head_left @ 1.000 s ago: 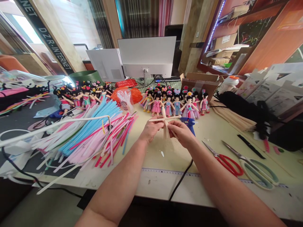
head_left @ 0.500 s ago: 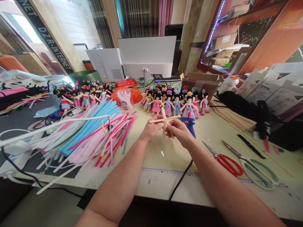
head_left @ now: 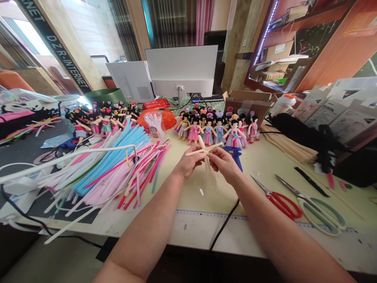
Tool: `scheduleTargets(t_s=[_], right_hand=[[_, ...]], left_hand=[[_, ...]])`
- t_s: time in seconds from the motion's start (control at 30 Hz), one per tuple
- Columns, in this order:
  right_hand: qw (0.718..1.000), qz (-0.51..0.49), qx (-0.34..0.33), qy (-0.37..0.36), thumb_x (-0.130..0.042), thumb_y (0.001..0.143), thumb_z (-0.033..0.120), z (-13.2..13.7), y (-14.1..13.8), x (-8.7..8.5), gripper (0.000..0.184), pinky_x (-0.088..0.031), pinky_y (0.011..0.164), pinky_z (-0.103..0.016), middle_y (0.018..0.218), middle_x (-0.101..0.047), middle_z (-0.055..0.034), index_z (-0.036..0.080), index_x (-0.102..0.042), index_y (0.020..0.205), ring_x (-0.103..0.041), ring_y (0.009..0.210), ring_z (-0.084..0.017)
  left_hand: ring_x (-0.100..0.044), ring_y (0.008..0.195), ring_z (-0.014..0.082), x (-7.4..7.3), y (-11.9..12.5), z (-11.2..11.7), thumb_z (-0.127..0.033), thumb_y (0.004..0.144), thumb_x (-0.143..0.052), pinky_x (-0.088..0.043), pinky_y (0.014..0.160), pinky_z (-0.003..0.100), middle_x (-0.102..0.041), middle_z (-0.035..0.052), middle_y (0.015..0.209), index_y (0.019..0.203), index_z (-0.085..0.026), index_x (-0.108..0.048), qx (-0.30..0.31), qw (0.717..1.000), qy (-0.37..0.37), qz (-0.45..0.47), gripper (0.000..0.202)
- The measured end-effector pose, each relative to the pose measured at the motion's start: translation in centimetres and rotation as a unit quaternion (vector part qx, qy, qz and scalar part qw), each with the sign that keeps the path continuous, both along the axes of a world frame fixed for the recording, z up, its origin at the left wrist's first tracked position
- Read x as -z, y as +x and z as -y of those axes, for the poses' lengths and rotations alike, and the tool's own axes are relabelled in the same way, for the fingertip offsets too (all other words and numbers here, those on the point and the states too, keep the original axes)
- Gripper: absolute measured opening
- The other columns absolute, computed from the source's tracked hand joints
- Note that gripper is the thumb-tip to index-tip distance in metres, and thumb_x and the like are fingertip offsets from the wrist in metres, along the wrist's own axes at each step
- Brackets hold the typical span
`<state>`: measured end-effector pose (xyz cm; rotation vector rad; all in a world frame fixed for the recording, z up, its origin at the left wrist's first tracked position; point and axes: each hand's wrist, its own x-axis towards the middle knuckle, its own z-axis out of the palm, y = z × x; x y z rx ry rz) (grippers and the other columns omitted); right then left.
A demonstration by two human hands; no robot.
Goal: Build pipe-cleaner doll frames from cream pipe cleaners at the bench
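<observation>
Between my two hands is a cream, cross-shaped figure of pipe cleaners (head_left: 201, 142), with thin arms out to both sides and strands hanging below. My left hand (head_left: 189, 162) pinches it from the left. My right hand (head_left: 221, 160) grips it near the middle from the right, thumb and fingers closed. Both hands hover over the pale tabletop (head_left: 188, 200). Just beyond my right hand lies a blue glue gun (head_left: 235, 154), partly hidden by it. Behind stand rows of small finished dolls (head_left: 207, 127) with black hair and coloured dresses.
On the left lies a big heap of blue, pink and white pipe cleaners (head_left: 112, 161). Red-handled scissors (head_left: 284, 204) and pale-handled scissors (head_left: 319, 214) lie at right. A cable (head_left: 225, 224) crosses the front edge. Behind stand a monitor (head_left: 182, 65) and a cardboard box (head_left: 250, 102).
The cream figure has tilted a little in my hands, its top leaning left and its lower strands swinging right. Both hands keep hold of it.
</observation>
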<state>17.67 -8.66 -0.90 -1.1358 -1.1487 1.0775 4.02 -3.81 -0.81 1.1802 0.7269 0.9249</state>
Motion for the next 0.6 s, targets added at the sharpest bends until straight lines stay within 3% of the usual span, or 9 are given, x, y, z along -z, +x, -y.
scheduleTargets(t_s=[0.23,0.37,0.6], right_hand=[[0.999,0.028,0.018,-0.004,-0.068,0.069,0.05,-0.3,-0.05,0.42,0.035,-0.028,0.04,-0.021,0.052,-0.051,0.0073,0.02,-0.05,0.069,-0.04,0.039,-0.005],[0.999,0.045,0.026,0.009,-0.066,0.071,0.048,-0.48,0.19,0.7,0.032,-0.03,0.041,-0.021,0.053,-0.051,0.007,0.02,-0.05,0.068,-0.041,0.041,-0.005],[0.997,0.059,0.041,0.012,-0.064,0.071,0.047,-0.8,0.36,1.02,0.03,-0.029,0.04,-0.021,0.051,-0.051,0.0069,0.02,-0.051,0.068,-0.04,0.039,-0.006]], left_hand=[[-0.059,0.064,0.0114,0.12,0.1,0.11,-0.037,0.067,-0.071,-0.031,0.058,0.024,-0.063,-0.0004,0.067,0.075,-0.016,-0.064,-0.03,0.999,-0.003,-0.01,0.024],[-0.054,0.057,0.0088,0.11,0.2,0.16,-0.035,0.065,-0.073,-0.029,0.053,0.023,-0.061,-0.0005,0.062,0.068,-0.015,-0.064,-0.022,0.999,-0.023,0.037,0.023],[-0.055,0.057,0.0101,-0.04,0.33,0.34,-0.033,0.062,-0.077,-0.037,0.056,0.024,-0.062,0.0007,0.064,0.07,-0.013,-0.065,0.02,0.995,-0.051,0.089,0.024]])
